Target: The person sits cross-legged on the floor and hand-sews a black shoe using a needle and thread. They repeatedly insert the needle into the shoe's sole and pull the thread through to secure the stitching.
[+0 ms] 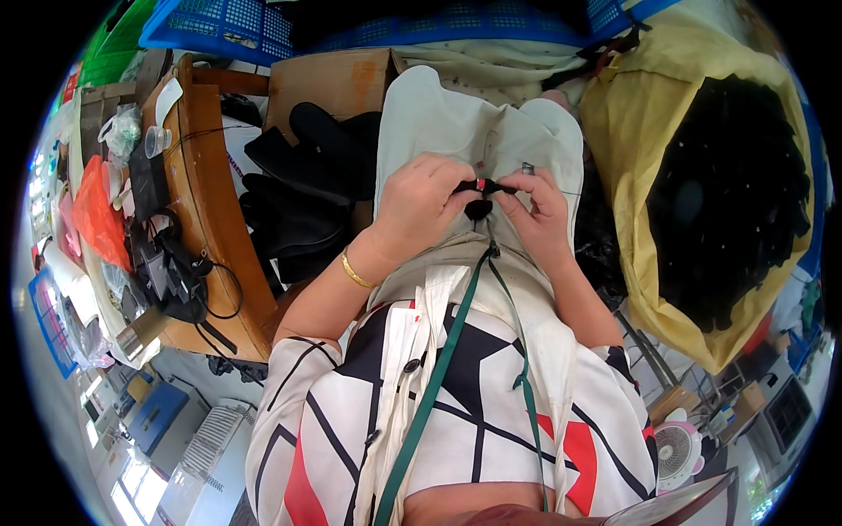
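Left hand (421, 200): closed, its grip pinching one end of the small black piece between thumb and fingers; a gold bracelet (355, 270) circled the wrist.
Right hand (537, 207): also closed, thumb and fingertips pinching the other end; a metallic band (528, 167) sat on one finger.
Black piece (501, 188): stretched between both hands, above the lap, with a small red patch (482, 184) midway; its exact kind could not be told.
Lap: covered by an off-white cloth (430, 110).
Green cord (443, 364): ran down the wearer's patterned top (474, 438) toward the lap.
Right side: a yellow sack (609, 110) stood open beside the knees, filled with dark pieces (728, 206).
Left side: black padded items (303, 219) lay near a cardboard box (329, 79); beyond them stood a wooden bench (215, 263) bearing a clear cup (158, 141) and an orange bag (99, 213).
Beyond the knees: a blue basket (386, 33) with dark contents.
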Motion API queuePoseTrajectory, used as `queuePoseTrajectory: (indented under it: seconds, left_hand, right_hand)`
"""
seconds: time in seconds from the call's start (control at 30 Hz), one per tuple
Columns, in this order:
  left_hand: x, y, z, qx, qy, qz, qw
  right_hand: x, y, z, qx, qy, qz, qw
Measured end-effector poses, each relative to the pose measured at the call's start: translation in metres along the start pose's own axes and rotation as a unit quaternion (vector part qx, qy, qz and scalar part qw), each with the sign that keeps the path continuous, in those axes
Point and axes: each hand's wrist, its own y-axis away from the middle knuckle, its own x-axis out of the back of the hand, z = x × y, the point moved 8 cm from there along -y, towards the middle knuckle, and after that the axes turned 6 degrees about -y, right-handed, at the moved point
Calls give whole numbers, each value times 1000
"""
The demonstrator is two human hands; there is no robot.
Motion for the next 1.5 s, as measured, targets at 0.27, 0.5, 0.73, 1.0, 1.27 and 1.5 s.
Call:
queuePoseTrajectory:
  seconds: [0.27,0.5,0.73,1.0,1.27,1.5]
  left_hand:
    - [1,2,-3,-25,44,31,998]
    - [-16,10,-27,179,219,-68,957]
    - [-43,25,-45,272,444,-89,849]
    - [-46,21,-42,282,501,-76,815]
    - [-56,28,-50,322,412,-142,841]
    - [-58,29,-49,322,390,-190,842]
  right_hand:
    - [2,4,-3,54,-29,42,997]
    - [-3,12,21,-85,-181,38,979]
    - [-14,22,49,-213,-360,60,906]
    - [-24,25,59,-255,-423,57,868]
    - [-23,26,62,-235,-395,19,888]
    - [-20,29,57,-215,-340,8,915]
